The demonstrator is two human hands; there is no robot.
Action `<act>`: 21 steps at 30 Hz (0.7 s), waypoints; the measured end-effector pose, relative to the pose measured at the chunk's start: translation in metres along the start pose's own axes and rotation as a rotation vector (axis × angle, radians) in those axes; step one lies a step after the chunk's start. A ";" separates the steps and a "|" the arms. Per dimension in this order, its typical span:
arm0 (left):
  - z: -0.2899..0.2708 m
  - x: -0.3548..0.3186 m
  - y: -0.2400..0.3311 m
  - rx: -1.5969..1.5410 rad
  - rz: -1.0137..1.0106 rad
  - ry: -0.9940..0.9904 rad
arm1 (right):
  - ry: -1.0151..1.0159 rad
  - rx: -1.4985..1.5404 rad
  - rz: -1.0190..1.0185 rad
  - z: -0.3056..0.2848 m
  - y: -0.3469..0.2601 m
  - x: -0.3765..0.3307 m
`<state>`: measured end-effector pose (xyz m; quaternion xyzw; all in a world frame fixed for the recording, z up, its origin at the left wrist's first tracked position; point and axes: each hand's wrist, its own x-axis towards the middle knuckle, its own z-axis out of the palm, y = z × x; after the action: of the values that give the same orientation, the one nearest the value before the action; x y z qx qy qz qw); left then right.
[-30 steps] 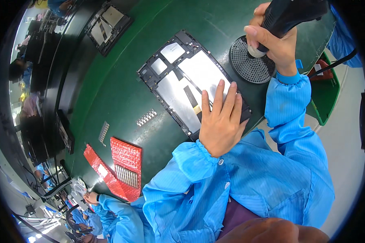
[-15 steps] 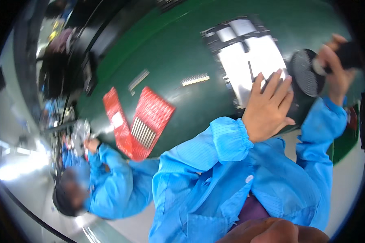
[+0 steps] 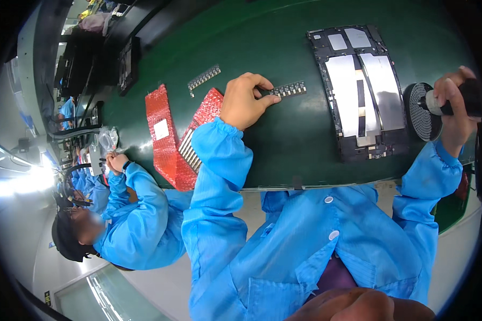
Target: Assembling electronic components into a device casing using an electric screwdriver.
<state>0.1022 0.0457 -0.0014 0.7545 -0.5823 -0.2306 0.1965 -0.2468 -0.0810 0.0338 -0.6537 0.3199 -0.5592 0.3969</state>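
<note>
Green matting covers the workbench [image 3: 284, 139], whose near edge runs just above the person's blue smock. At mid-bench the left hand [image 3: 245, 100] is curled, its fingertips [image 3: 263, 94] pinched on the near end of a short strip of small grey parts [image 3: 288, 89]; the strip lies flat on the mat, left of an opened tablet chassis [image 3: 359, 91]. Judged by its look, the strip is light, thin and probably segmented, so it would likely flex or shed pieces if lifted by one end; a hold along its long edges seems safer. The right hand [image 3: 451, 109] is closed around a black electric screwdriver [image 3: 468, 99], held over a round perforated screw tray [image 3: 420, 112] at the bench's right end. A second strip [image 3: 203, 78] lies further back, near red anti-static bags [image 3: 168, 136] holding more strips. Open mat remains between the strip and the chassis, while the bags crowd the left. A co-worker's sleeve [image 3: 139, 214] is seen at lower left.
</note>
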 end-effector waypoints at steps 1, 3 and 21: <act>0.000 0.001 -0.001 -0.048 -0.042 -0.035 | -0.018 0.029 -0.018 0.002 -0.001 0.000; 0.003 0.008 -0.011 -0.265 -0.023 -0.065 | -0.009 0.016 -0.029 0.010 -0.009 0.000; 0.003 -0.011 0.017 -0.240 0.127 0.148 | -0.289 0.227 -0.143 0.063 -0.022 0.009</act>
<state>0.0846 0.0526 0.0066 0.7020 -0.5811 -0.2294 0.3420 -0.1843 -0.0679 0.0540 -0.6995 0.1471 -0.5187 0.4690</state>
